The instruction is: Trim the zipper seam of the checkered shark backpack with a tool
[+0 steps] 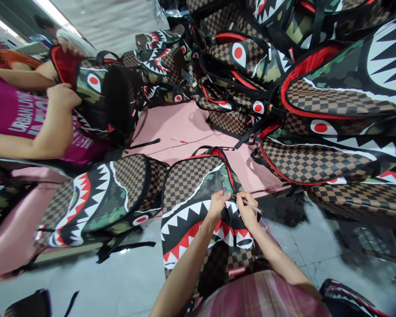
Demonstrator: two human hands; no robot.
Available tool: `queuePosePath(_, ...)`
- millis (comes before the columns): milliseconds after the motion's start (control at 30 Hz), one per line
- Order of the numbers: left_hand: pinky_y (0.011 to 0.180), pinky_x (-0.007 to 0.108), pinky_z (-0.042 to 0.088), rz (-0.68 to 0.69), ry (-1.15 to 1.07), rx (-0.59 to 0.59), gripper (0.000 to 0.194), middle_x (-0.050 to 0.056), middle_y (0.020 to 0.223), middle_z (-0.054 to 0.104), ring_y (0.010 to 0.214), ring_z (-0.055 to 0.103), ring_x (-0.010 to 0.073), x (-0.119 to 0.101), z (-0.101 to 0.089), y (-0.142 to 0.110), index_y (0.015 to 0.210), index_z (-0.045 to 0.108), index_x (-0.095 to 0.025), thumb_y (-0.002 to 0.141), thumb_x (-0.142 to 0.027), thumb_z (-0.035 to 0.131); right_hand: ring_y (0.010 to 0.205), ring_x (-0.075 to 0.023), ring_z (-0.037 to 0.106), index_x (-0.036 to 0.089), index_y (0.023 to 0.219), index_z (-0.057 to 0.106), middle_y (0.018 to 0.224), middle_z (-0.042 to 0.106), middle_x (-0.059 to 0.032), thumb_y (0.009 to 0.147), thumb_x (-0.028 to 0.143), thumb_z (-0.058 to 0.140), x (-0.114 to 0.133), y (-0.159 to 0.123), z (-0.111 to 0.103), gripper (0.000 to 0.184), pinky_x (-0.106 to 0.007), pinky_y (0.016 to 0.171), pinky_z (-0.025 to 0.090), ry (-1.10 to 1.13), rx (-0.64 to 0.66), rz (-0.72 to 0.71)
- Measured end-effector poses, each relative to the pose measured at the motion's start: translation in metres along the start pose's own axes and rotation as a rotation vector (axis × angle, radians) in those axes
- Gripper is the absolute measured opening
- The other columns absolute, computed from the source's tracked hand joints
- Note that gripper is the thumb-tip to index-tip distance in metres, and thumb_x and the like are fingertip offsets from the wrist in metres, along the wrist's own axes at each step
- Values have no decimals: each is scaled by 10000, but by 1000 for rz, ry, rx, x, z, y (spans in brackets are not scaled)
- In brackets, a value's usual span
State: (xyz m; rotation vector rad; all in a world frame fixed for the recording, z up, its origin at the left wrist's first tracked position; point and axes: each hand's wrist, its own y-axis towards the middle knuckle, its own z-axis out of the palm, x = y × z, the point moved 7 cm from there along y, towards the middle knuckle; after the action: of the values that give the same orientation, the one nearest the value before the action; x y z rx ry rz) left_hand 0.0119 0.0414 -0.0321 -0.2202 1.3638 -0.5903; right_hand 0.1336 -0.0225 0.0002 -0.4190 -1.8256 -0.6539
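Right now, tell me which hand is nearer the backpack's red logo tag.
Right. The right hand, holding a thin tool, sits almost above the tag; the left hand grips the backpack farther left.

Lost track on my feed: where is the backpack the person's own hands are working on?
In the head view, low and centre: the backpack hangs over the pink table's front edge, both the left hand and right hand on it, beside another backpack to its left.

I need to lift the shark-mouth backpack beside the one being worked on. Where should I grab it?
Probably by its upper edge, reaching from the pink table side: the backpack lies face up, tilted over the table edge, with loose straps dangling below.
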Motion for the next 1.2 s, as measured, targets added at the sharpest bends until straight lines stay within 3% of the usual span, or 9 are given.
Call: queuePosePath(1200, 393, 191, 312, -31, -14, 25, 304, -38, 497, 533, 381, 434, 61, 1, 1, 1, 674, 576, -125, 548, -332, 760, 686, -161, 600, 204, 708, 571, 708, 634, -19, 823, 307, 472, -9, 1, 2, 183, -284, 656, 468, 39, 11, 47)
